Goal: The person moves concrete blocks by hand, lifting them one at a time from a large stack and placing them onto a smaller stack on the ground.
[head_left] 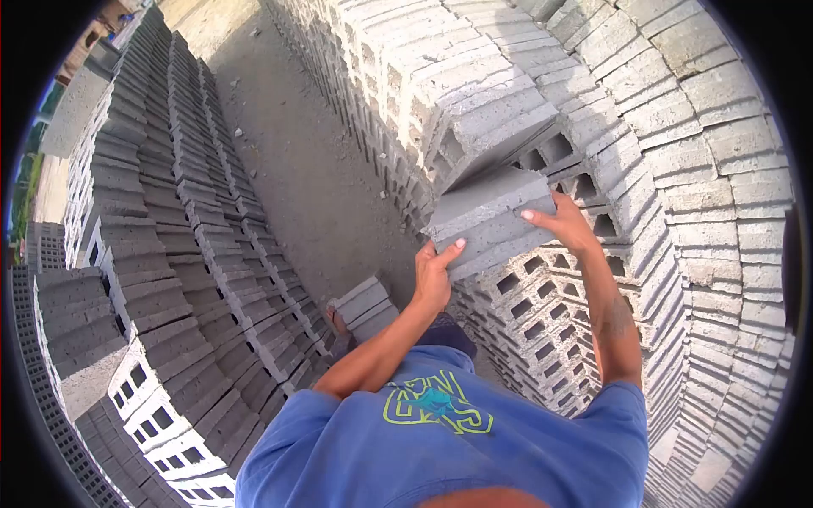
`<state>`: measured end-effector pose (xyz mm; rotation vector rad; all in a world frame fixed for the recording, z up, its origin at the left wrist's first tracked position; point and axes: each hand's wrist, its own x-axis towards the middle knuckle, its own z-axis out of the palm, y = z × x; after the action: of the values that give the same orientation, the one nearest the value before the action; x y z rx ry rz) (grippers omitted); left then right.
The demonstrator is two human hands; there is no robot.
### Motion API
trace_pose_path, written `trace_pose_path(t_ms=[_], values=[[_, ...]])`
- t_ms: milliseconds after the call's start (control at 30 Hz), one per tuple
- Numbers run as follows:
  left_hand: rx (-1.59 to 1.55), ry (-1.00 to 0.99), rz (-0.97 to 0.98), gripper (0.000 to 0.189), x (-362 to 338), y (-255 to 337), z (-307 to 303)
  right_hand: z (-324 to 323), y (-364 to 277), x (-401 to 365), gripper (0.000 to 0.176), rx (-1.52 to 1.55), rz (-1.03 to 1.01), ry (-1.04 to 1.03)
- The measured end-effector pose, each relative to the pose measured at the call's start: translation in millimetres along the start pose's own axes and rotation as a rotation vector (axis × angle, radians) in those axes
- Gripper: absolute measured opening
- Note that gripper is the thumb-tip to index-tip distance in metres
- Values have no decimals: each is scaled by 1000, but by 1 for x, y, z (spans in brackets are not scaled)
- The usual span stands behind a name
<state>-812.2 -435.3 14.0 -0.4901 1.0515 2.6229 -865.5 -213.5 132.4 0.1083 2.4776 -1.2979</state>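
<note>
Both of my hands grip a grey concrete block [491, 222], one at each end. My left hand [434, 269] has its thumb on the near top edge of the block's left end. My right hand [559, 222] holds the right end, its thumb lying on the upper face. The block is over the stacked hollow blocks [542, 292], close against the end of a raised row [495, 114]. Fingers under the block are hidden.
A long stack of blocks [186, 254] runs along the left. Between the stacks lies a dirt aisle [296, 144] with small rubble. A few blocks [364, 306] are low by my foot [336, 320]. More stacked blocks [720, 212] curve along the right.
</note>
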Motion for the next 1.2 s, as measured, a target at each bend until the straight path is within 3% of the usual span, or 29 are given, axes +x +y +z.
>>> trace_pose_path(t_ms=[100,167,233,300,500,700,733,867,967,1033,1200], values=[[27,126,-77,49,-17,25,-32,54,-23,-20,60,24,-1,28],[-48,253,-26,50,-34,36,-58,88,-49,-30,59,-20,-14,36],[120,189,-29,48,-57,60,-81,117,-61,-35,63,39,81,-49],[160,253,-44,48,-82,81,-104,145,-76,-41,68,84,121,-32],[239,516,-6,48,-95,94,-189,243,-58,3,65,81,128,-263],[404,636,37,49,-51,58,-303,361,31,68,66,179,153,-324],[452,612,33,63,-38,45,-332,384,50,84,67,184,144,-341],[600,702,-26,78,17,-22,-444,475,143,135,72,195,183,-312],[420,692,-109,60,53,-53,-487,526,199,168,83,221,253,-302],[378,709,-194,61,73,-66,-509,549,235,192,92,-48,342,-348],[422,683,-355,70,107,-88,-545,588,295,216,98,-24,389,-348]])
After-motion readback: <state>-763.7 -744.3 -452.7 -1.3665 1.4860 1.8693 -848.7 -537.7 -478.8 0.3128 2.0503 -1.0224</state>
